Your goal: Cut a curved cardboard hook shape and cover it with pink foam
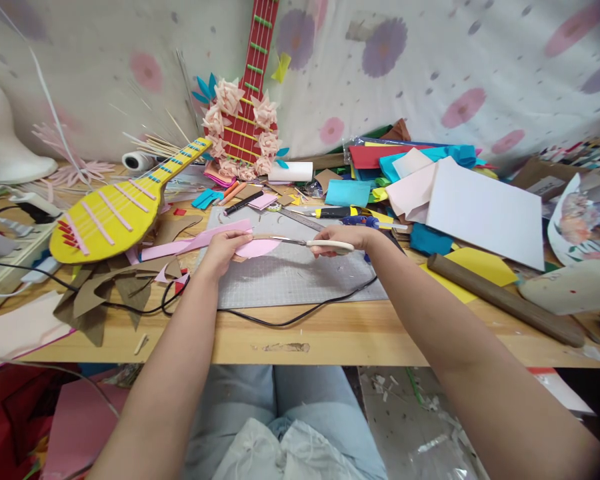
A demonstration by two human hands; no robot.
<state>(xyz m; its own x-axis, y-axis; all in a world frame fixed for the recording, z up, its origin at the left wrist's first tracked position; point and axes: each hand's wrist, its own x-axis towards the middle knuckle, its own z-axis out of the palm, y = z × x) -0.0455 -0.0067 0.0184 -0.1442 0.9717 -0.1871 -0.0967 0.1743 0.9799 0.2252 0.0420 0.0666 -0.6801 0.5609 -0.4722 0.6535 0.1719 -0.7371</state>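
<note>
Over the grey cutting mat (300, 287), my left hand (225, 252) is closed on a rounded piece of pink paper (260, 248), which has a brown edge along its top. My right hand (344, 240) grips a pair of scissors (330, 246) by pale handles. The blades point left and reach the upper edge of the pink piece; I cannot tell how far apart they are. A longer pink strip (195, 241) lies just left of my left hand. Behind my right hand are a blue glue gun (357, 221) and a yellow-and-black cutter (336, 213).
A yellow paper lute (107, 220) lies at the left, and a red one with paper flowers (247, 127) leans on the curtain. A black cable (280, 324) crosses the mat's front. White board (485, 213) and a brown roll (505, 300) lie right; brown scraps (100, 293) lie left.
</note>
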